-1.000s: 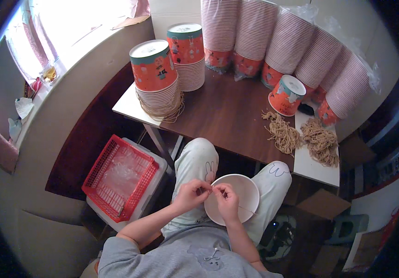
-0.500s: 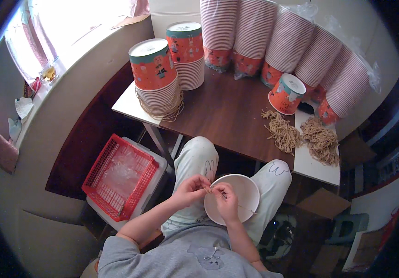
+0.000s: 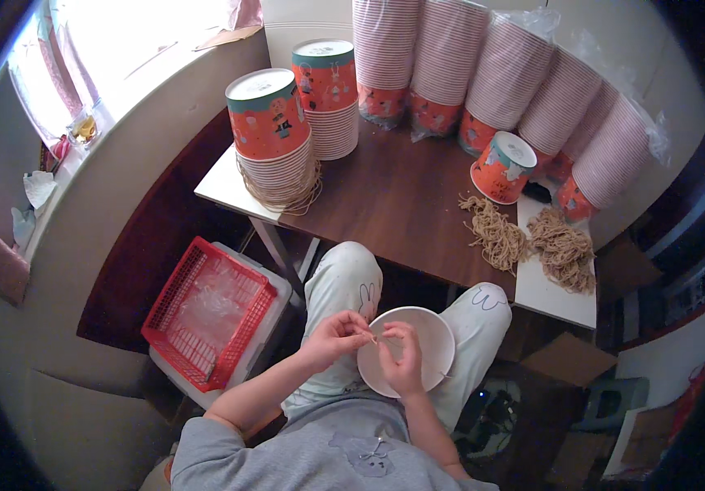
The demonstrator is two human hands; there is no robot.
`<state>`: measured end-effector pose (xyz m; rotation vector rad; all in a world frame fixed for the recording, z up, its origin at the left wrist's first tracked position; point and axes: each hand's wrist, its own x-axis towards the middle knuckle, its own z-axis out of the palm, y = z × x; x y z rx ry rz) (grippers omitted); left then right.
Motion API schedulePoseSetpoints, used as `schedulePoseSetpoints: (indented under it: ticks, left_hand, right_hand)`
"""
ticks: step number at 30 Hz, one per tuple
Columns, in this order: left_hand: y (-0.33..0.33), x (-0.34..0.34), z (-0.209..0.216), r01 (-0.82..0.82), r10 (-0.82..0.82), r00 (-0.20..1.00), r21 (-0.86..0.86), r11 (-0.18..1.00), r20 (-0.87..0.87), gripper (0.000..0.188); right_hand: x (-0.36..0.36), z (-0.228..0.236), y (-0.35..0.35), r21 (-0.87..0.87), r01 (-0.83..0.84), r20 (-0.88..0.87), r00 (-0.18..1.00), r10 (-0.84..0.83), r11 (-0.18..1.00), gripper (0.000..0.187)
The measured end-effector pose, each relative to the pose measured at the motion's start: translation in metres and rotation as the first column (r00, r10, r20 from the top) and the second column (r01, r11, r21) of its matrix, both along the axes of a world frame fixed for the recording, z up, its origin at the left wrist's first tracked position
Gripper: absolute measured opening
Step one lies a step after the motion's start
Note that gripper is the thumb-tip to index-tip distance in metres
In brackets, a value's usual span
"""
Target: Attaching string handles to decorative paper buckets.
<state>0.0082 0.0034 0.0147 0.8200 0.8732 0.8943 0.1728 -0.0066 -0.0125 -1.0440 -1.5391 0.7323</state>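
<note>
A white-lined paper bucket [image 3: 437,337] rests mouth up between my thighs. At the left side of its mouth, my left hand [image 3: 340,338] is closed in a pinch on a thin tan string [image 3: 375,340]. Only a tiny piece of the string shows at the fingertips. My right hand [image 3: 402,360] is over the bucket, close beside the left fingertips. Its thumb and forefinger are bent and stand apart, with nothing plainly gripped. A short string end [image 3: 446,376] sticks out at the bucket's right rim.
Two upside-down bucket stacks [image 3: 271,123] stand on the table's left; loops of string hang round the nearer one. Bagged bucket stacks [image 3: 506,69] line the back. A single bucket [image 3: 503,168] and two tan string heaps [image 3: 561,250] lie right. A red basket [image 3: 209,315] sits low left.
My right thumb and forefinger have parted from a pinch and moved slightly off the left fingertips. My left hand keeps its pinch. The string across the bucket's right side now shows less.
</note>
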Motion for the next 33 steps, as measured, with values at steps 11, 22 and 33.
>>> schedulePoseSetpoints:
  ticks: [11, 22, 33]
  left_hand:
    - [-0.005, 0.012, -0.018, -0.170, 0.178, 0.956, -0.054, 0.984, 0.235, 0.013]
    - [-0.007, 0.021, -0.015, -0.241, 0.262, 0.941, -0.118, 0.963, 0.215, 0.015]
    - [-0.010, 0.019, -0.007, -0.235, 0.257, 0.940, -0.121, 0.964, 0.222, 0.013]
  right_hand:
    - [-0.006, -0.006, -0.003, 0.047, 0.097, 0.155, 0.983, -0.103, 0.994, 0.023]
    - [-0.006, -0.005, -0.006, 0.324, 0.192, 0.271, 0.919, -0.285, 0.927, 0.021]
    - [0.002, 0.006, -0.008, 0.240, 0.147, 0.142, 0.972, -0.185, 0.959, 0.019]
